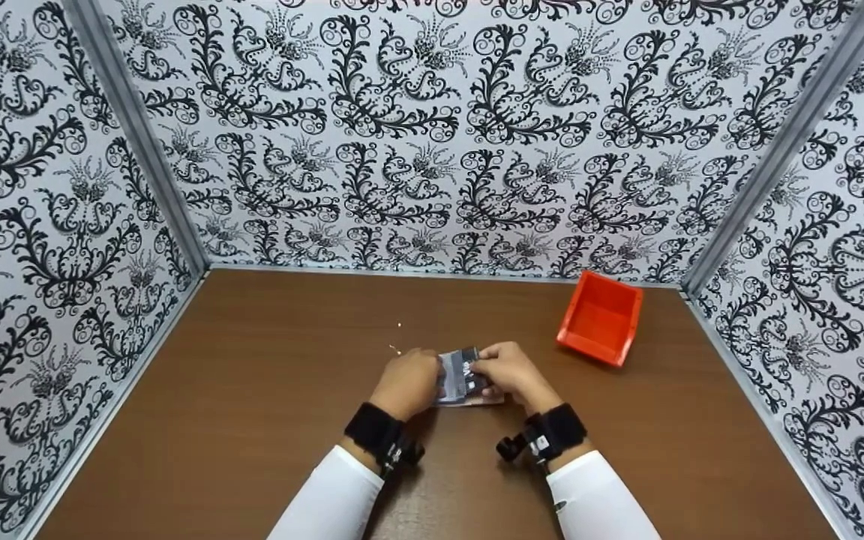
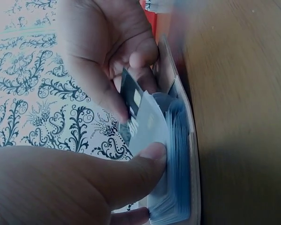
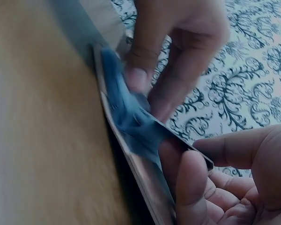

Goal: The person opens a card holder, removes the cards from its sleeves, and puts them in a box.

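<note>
Head view puts the work just below the centre of the frame, where a card holder (image 1: pixel 469 403) with clear pages lies on a brown wood-grain table (image 1: pixel 274 390) between a person's two hands. The left hand (image 1: pixel 406 382), on the left of the holder, and the right hand (image 1: pixel 513 373), on its right, both bend their fingers in to it. At lower left of the left wrist view, the left thumb presses on a clear plastic sleeve (image 2: pixel 152 124) with a finger below it, the grip narrow; to the right of that thumb stands a fanned stack of bluish sleeves (image 2: pixel 179 159) inside a pale cover (image 2: pixel 195 183). A dark card (image 2: pixel 129 93) with white marks tilts up beside the clear sleeve, near the middle of that frame, and the right hand holds it from above. Right wrist view shows the right thumb and a finger pinching the card's edge at lower right; the sleeves there are blurred. Back in the head view, an orange-red plastic bin (image 1: pixel 601 319) sits at right on the table, well apart from the hands, and black-and-white scroll-patterned walls (image 1: pixel 402 112) fill the upper part.
</note>
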A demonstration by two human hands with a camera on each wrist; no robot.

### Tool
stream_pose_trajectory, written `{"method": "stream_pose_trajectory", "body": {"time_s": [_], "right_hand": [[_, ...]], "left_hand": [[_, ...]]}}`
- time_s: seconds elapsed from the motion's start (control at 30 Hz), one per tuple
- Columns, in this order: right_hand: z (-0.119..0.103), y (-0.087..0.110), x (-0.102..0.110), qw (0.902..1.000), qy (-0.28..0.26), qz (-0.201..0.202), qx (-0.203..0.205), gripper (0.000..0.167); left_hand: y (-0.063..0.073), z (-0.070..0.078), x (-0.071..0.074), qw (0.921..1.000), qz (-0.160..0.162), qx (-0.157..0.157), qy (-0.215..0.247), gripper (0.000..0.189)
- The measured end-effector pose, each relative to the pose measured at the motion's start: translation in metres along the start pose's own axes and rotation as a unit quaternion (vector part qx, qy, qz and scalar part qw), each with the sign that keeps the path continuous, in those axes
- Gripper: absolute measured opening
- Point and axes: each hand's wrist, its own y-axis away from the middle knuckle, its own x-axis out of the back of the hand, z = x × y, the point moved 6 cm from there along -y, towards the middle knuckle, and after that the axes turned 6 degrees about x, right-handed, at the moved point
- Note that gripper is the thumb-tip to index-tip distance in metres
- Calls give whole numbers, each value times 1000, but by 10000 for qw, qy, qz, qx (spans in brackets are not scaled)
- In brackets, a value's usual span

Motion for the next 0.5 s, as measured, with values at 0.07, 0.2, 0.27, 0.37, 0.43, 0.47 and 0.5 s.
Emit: {"method": "stream_pose_trajectory", "body": {"time_s": [0.07,0.2,0.27,0.37,0.43,0.47,0.5], "right_hand": [[0,-1,7,9999,149,84,6,19],[-6,-1,23,9978,602,220,148,23],[-11,-2,33,9939,1007,311,320,25],[-19,-2,50,9828,1647,552,619,24],[-26,-1,61,9740,1977,732,834,23],[-28,-1,67,9703,2085,812,919,22],[-31,-1,72,9670,2185,888,967,22]], "left_hand": [[0,-1,-1,10000,-26,-5,18,17],[0,-1,-2,10000,-47,19,48,21],[0,-1,-1,10000,-43,27,55,23],[0,0,-1,10000,-72,-3,39,24],[0,0,-1,9999,-119,2,14,23],[0,0,-2,9999,-150,8,-1,22],[-1,1,-2,9998,-181,13,-18,21]]}}
